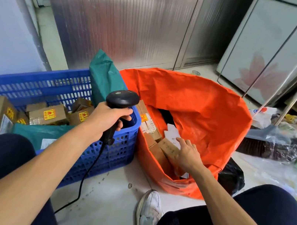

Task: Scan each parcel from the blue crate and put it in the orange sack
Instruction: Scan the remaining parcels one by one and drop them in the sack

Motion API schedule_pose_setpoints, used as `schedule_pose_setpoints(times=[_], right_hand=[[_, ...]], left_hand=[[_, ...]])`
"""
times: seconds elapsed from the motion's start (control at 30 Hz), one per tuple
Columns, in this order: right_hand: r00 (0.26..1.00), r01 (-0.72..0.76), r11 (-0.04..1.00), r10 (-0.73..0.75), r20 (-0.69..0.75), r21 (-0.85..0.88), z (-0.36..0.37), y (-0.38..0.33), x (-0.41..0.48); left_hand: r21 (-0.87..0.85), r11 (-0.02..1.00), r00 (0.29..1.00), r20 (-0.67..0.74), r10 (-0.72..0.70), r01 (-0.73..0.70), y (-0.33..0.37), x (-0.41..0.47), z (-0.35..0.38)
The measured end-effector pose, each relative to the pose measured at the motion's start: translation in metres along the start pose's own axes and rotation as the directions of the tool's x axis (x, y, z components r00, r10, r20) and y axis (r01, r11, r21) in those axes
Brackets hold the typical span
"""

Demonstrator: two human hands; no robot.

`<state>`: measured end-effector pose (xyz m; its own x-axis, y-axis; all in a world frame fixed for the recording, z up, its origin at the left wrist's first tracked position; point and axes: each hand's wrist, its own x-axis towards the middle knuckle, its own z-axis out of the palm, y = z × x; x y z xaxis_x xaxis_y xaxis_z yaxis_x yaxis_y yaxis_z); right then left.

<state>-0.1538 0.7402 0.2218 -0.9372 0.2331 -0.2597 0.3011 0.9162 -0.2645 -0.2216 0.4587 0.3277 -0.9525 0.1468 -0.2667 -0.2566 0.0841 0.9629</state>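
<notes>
My left hand (pixel 108 119) is closed around the grip of a black barcode scanner (pixel 121 100), held above the right end of the blue crate (pixel 31 85). Several brown cardboard parcels (pixel 48 115) with yellow stickers and green mailer bags (pixel 104 78) lie in the crate. The orange sack (pixel 198 108) stands open to the right of the crate and holds several cardboard parcels (pixel 148 125). My right hand (pixel 188 153) reaches into the sack, fingers spread flat on a small brown parcel (pixel 168 147); whether it grips it I cannot tell.
The scanner's black cable (pixel 87 176) hangs down to the floor between my knees. A white shoe (pixel 149 211) sits below the sack. A broom (pixel 272 145), plastic bags and litter crowd the right side. A black bag (pixel 231 176) lies beside the sack.
</notes>
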Motion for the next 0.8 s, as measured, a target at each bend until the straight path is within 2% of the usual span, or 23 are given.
schedule_pose_setpoints(times=[0.27, 0.6, 0.8], right_hand=[[0.994, 0.056, 0.997, -0.052, -0.091, 0.046, -0.024, -0.02, -0.002], [0.939, 0.274, 0.956, -0.242, -0.243, 0.106, -0.073, -0.089, -0.002], [0.899, 0.384, 0.918, -0.346, -0.269, 0.099, -0.097, -0.145, 0.001]], left_hand=[[0.009, 1.0, 1.0, -0.005, -0.007, 0.007, 0.002, -0.002, -0.003], [-0.024, 1.0, 0.998, -0.059, -0.006, 0.005, 0.01, -0.012, -0.024], [-0.039, 0.999, 0.995, -0.104, 0.012, -0.016, 0.014, -0.016, -0.052]])
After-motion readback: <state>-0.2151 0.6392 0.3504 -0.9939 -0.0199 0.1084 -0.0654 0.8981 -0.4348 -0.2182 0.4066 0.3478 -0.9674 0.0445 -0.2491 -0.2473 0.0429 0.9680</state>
